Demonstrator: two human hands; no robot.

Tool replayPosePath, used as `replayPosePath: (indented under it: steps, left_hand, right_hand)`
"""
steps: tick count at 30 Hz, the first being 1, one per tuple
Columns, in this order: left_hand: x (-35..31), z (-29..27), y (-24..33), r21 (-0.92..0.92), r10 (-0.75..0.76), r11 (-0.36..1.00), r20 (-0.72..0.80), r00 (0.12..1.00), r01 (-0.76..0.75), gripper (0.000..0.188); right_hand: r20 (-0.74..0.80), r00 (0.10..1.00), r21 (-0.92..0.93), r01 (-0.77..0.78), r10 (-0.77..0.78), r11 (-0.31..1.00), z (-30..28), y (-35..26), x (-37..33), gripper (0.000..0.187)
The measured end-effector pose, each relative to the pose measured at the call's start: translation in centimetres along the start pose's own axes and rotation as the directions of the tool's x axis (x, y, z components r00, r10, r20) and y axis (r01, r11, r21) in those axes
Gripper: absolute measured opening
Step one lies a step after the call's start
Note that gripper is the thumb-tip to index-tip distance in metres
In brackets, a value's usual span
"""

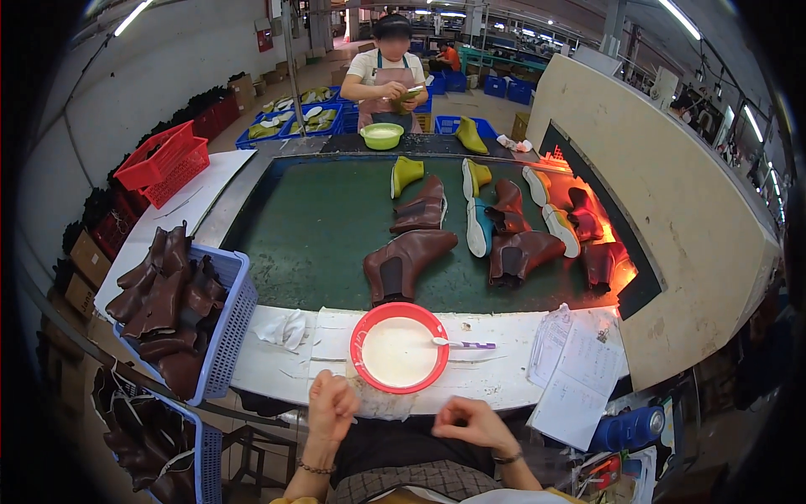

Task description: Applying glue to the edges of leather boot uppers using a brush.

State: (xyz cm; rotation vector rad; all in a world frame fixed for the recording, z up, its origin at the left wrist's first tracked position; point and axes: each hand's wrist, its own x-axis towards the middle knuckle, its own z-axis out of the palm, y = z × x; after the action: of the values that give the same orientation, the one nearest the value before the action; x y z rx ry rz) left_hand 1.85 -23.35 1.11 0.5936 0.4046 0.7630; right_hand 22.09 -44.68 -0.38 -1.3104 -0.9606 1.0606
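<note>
My left hand [332, 407] is raised at the near edge of the white board, its fingers curled in with nothing showing in them. Lower right of the bowl, my right hand [476, 422] is also closed, thumb and fingers bent together, with no thing visible in it. Between and beyond them stands a red bowl [359, 370] of creamy white liquid. A white and purple toothbrush [466, 344] rests across its right rim. Just past the bowl, a brown ankle boot upper [411, 256] lies on the green conveyor belt [315, 227].
More brown boots [525, 252] and yellow-green shoe pieces [407, 175] lie on the belt, some under an orange-lit cover [663, 227]. At left are blue baskets [228, 336] of brown uppers; at right, papers [579, 378] and a blue bottle [630, 428]. Opposite, a co-worker [390, 80] handles a green piece.
</note>
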Motion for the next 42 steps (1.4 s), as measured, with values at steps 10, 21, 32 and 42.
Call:
replayPosePath:
  steps: [10, 21, 32, 42]
  left_hand:
    - [1.9, 1.2, 2.0, 0.039, 0.329, 0.939, 0.191, 0.925, -0.342, 0.023]
    - [0.6, 1.5, 3.4, 0.507, 0.131, 0.814, 0.315, 0.94, -0.284, 0.03]
    - [0.3, 6.7, -1.6, 0.494, 0.314, 0.744, 0.335, 0.888, -0.45, 0.039]
    - [-0.1, 6.4, -1.5, 0.173, -0.137, 0.98, 0.228, 0.964, 0.098, 0.045]
  right_hand:
    - [0.15, 0.988, 0.308, -0.024, -0.024, 0.951, 12.5, -3.2, 12.3, 0.036]
    - [0.025, 0.997, 0.684, -0.069, 0.071, 0.726, 15.0, -2.6, 13.2, 0.04]
    - [-0.306, 0.926, 0.268, 0.306, -0.22, 0.913, 12.1, -5.3, 8.9, 0.031]
    - [-0.381, 0.81, -0.037, 0.47, -0.447, 0.882, 12.3, -1.5, 7.1, 0.019]
